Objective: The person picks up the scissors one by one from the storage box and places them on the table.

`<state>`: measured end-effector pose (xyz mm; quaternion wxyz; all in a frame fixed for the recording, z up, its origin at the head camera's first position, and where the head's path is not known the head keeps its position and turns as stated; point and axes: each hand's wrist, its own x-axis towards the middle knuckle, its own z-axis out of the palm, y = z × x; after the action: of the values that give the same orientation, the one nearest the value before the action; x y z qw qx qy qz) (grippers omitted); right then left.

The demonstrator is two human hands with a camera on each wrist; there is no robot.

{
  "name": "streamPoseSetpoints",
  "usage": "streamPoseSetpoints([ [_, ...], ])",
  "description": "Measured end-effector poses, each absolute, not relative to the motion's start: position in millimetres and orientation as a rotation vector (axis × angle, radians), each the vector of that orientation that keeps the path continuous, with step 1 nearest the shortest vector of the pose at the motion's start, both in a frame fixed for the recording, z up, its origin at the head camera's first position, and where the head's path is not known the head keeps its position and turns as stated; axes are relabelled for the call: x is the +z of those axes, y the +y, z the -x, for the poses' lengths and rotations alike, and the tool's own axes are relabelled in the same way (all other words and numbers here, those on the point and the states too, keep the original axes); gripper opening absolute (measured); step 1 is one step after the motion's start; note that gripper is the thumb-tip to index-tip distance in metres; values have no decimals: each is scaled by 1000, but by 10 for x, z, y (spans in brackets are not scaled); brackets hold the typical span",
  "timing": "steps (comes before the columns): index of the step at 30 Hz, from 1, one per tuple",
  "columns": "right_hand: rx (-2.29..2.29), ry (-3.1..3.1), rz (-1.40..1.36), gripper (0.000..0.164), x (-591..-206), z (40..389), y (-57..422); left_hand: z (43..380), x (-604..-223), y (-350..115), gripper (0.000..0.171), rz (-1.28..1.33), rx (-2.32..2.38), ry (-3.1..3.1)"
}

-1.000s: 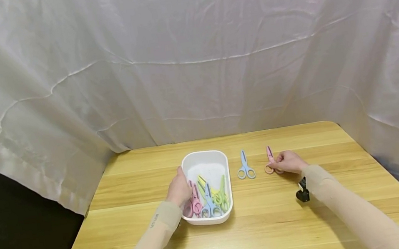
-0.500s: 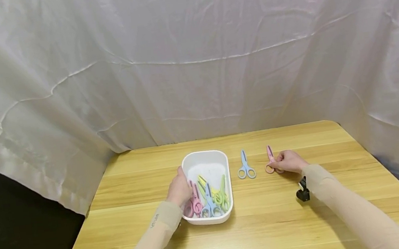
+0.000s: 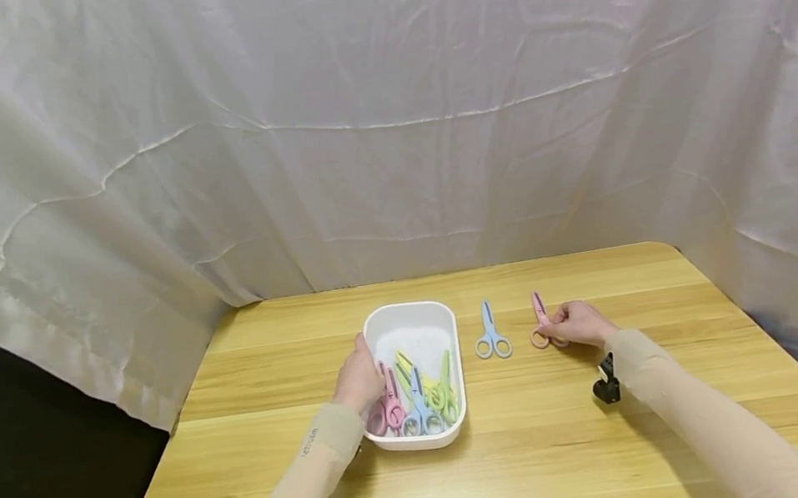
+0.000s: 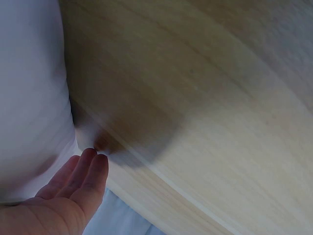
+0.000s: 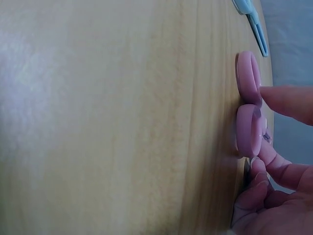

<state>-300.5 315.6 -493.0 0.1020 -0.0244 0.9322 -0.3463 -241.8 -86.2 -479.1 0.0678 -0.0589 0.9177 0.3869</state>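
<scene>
My right hand (image 3: 580,324) pinches the pink scissors (image 3: 541,317) at its left, 1 loop (image 3: 559,344) partly hidden from above; my left hand (image 3: 359,378) grips the tub (image 3: 423,441) at its right, thumb hard to make out.

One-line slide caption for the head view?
Left hand at a white bin of pastel scissors; right hand pinching pink scissors beside blue scissors.

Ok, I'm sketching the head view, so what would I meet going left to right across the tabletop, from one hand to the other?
Left hand, white box, blue scissors lying outside it, pink scissors, right hand holding them.
</scene>
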Motion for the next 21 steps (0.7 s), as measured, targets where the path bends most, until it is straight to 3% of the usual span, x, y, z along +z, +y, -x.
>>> streamPoseSetpoints([
  [21, -1267, 2706, -70, 45, -4882, 2929, 3126, 2418, -4774, -855, 91, 191, 1138, 2774],
])
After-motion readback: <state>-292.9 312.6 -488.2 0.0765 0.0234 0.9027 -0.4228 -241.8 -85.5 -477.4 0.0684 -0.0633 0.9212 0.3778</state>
